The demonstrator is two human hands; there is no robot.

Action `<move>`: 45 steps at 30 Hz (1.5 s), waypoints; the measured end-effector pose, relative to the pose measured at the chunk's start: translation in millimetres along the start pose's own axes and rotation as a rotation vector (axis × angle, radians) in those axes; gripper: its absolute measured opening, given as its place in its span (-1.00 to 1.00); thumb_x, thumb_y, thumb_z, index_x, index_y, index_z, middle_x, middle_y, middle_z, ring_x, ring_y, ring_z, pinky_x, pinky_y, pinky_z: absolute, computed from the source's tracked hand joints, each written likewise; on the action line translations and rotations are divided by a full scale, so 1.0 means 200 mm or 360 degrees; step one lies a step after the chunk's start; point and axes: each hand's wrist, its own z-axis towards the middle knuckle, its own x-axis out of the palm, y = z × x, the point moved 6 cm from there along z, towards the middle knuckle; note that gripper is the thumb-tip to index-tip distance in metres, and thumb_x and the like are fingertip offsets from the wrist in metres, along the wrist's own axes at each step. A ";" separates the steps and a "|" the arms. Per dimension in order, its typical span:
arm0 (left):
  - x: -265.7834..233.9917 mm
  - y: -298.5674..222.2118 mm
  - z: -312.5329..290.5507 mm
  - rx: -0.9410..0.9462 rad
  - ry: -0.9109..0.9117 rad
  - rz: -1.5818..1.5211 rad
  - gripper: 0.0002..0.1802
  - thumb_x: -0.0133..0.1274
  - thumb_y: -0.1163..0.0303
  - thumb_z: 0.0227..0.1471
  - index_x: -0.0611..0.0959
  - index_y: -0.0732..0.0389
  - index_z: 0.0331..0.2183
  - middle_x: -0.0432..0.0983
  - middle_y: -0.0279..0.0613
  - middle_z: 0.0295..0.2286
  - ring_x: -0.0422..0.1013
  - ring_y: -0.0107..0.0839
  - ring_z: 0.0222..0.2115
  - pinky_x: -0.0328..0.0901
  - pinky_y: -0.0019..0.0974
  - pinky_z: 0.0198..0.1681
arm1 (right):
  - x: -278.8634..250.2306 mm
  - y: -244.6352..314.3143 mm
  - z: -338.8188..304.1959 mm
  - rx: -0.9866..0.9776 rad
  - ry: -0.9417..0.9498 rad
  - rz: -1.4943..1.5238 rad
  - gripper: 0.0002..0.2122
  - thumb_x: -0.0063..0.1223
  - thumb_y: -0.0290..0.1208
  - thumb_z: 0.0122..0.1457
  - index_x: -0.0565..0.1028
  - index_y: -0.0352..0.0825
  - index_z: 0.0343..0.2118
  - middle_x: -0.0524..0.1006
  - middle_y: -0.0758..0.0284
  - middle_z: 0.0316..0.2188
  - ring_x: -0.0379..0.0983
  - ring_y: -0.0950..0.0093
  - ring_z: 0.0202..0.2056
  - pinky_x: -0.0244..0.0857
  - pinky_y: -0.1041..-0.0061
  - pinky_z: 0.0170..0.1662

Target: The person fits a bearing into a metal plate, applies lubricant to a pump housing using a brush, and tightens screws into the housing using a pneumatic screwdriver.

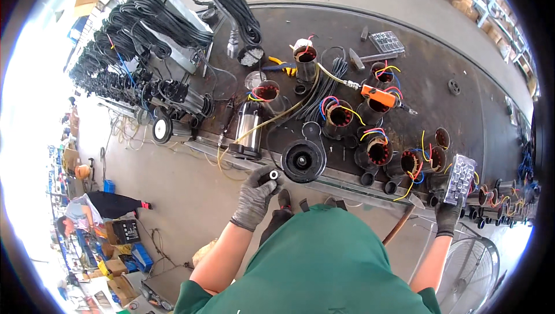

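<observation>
Dark steel workbench (pixel 439 77) fills the upper middle of the view, curving with the lens, and serves as the landmark. Bundles of coiled black cable (pixel 173 19) hang along its far left side. Across its top stand many open motor stators (pixel 340 116) with red, blue and yellow wires sticking out. A shiny steel pump cylinder (pixel 248 126) stands upright near the bench's front edge, left of the stators. Just right of that cylinder, at the front edge, sits a round black end cap (pixel 303 161). An orange tool (pixel 378 95) lies among the stators.

Below the front edge, the left hand (pixel 257 195), in a grey knit glove, has its fingers closed around a small black ring-shaped part (pixel 273 175), just beside the end cap. At the bench's front right, the right hand (pixel 450 213), in a dark glove, grips a clear plastic compartment tray (pixel 461 178), tilted upward.
</observation>
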 end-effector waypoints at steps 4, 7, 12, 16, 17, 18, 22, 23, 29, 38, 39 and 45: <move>-0.06 -0.05 0.05 0.0094 0.0026 0.0195 -0.52 0.21 0.56 0.07 0.52 0.25 0.05 0.56 -0.18 -0.17 0.54 -0.34 -0.17 0.48 -0.25 -0.06 | 0.16 -0.04 -0.17 -0.0068 -0.0315 -0.0155 -0.57 -0.25 -0.04 0.35 0.41 -0.14 0.14 0.50 0.32 0.10 0.35 0.39 0.11 0.13 0.17 0.26; -0.08 -0.12 0.08 0.0185 0.0030 0.0330 -0.57 0.21 0.56 0.08 0.54 0.27 0.01 0.57 -0.21 -0.20 0.53 -0.39 -0.18 0.47 -0.29 -0.06 | 0.39 -0.11 -0.30 -0.0237 -0.0618 -0.0200 -0.69 0.18 0.13 0.14 0.55 -0.01 -0.31 0.58 0.50 -0.43 0.48 0.52 -0.39 0.37 0.48 -0.42; -0.18 -0.17 0.19 0.0287 0.0129 0.0471 -0.60 0.23 0.59 0.05 0.57 0.26 -0.03 0.56 -0.26 -0.23 0.51 -0.45 -0.19 0.45 -0.33 -0.07 | 0.39 -0.19 -0.38 -0.0457 -0.0722 -0.0241 -0.81 0.17 -0.04 0.22 0.57 -0.03 -0.32 0.58 0.53 -0.50 0.45 0.59 -0.53 0.39 0.53 -0.49; -0.24 -0.18 0.38 0.0414 0.0069 0.1067 -0.64 0.26 0.56 0.01 0.61 0.25 -0.09 0.56 -0.20 -0.22 0.51 -0.40 -0.18 0.43 -0.30 -0.06 | 1.00 -0.53 -0.40 -0.0465 -0.0413 -0.0605 -0.73 0.20 -0.12 0.22 0.58 -0.11 -0.10 0.64 0.44 -0.36 0.56 0.55 -0.43 0.46 0.49 -0.45; -0.25 -0.12 0.46 0.0366 0.0072 0.1202 -0.64 0.26 0.55 0.00 0.63 0.25 -0.11 0.56 -0.16 -0.21 0.52 -0.36 -0.19 0.43 -0.29 -0.05 | 1.15 -0.62 -0.41 -0.0483 -0.0362 -0.0745 -0.69 0.20 -0.12 0.21 0.55 -0.13 -0.05 0.64 0.42 -0.36 0.57 0.52 -0.42 0.46 0.47 -0.44; -0.30 -0.03 0.54 0.0239 -0.0007 0.1108 -0.64 0.29 0.52 -0.03 0.65 0.22 -0.13 0.55 -0.07 -0.20 0.52 -0.24 -0.16 0.41 -0.26 -0.02 | 1.29 -0.73 -0.40 -0.0399 -0.0333 -0.0834 -0.66 0.20 -0.12 0.21 0.53 -0.15 -0.02 0.64 0.41 -0.35 0.57 0.49 -0.41 0.46 0.46 -0.44; -0.27 0.14 0.82 0.0329 0.0057 0.1393 -0.63 0.32 0.46 -0.10 0.66 0.17 -0.17 0.54 0.02 -0.24 0.52 -0.07 -0.20 0.42 -0.15 -0.07 | 1.56 -1.00 -0.35 -0.0212 -0.0157 -0.1136 -0.65 0.17 -0.26 0.21 0.51 -0.27 0.02 0.63 0.34 -0.33 0.56 0.46 -0.42 0.49 0.44 -0.41; -0.25 0.19 0.88 0.0326 0.0067 0.1384 -0.63 0.32 0.46 -0.10 0.66 0.17 -0.17 0.54 0.02 -0.24 0.52 -0.07 -0.20 0.42 -0.15 -0.07 | 1.59 -1.06 -0.33 -0.0197 -0.0216 -0.1226 -0.66 0.14 -0.30 0.20 0.51 -0.29 0.01 0.62 0.33 -0.34 0.56 0.48 -0.42 0.49 0.45 -0.41; 0.02 0.40 1.20 0.0290 0.0406 0.1561 -0.60 0.35 0.43 -0.11 0.65 0.13 -0.15 0.53 0.03 -0.19 0.48 -0.11 -0.16 0.39 -0.15 -0.04 | 1.64 -1.37 -0.04 0.0214 -0.0059 -0.1233 -0.65 0.20 -0.29 0.19 0.51 -0.33 0.00 0.62 0.30 -0.32 0.57 0.46 -0.37 0.47 0.47 -0.29; 0.15 0.58 1.36 0.0047 0.0356 0.1537 -0.70 0.29 0.21 -0.03 0.75 0.24 -0.31 0.68 -0.01 -0.26 0.59 -0.12 -0.18 0.42 -0.22 -0.07 | 1.72 -1.38 0.07 0.0230 -0.0146 -0.1143 -0.69 0.15 -0.39 0.21 0.50 -0.31 0.01 0.63 0.27 -0.33 0.59 0.42 -0.43 0.51 0.41 -0.36; 0.13 0.52 1.34 0.0057 0.0353 0.1549 -0.70 0.29 0.21 -0.03 0.75 0.24 -0.31 0.68 -0.01 -0.26 0.59 -0.12 -0.18 0.42 -0.22 -0.07 | 1.73 -1.37 0.06 0.0257 -0.0146 -0.1142 -0.70 0.14 -0.40 0.21 0.50 -0.32 0.00 0.63 0.27 -0.34 0.59 0.42 -0.43 0.51 0.42 -0.35; 0.11 0.15 1.11 0.0433 0.0307 0.1432 -0.76 0.33 0.39 -0.13 0.73 0.28 -0.35 0.63 0.00 -0.22 0.55 -0.10 -0.15 0.41 -0.22 -0.02 | 1.91 -1.25 -0.05 0.0047 -0.0032 -0.0882 -0.71 0.18 -0.41 0.21 0.50 -0.35 -0.02 0.64 0.23 -0.31 0.59 0.42 -0.39 0.52 0.42 -0.31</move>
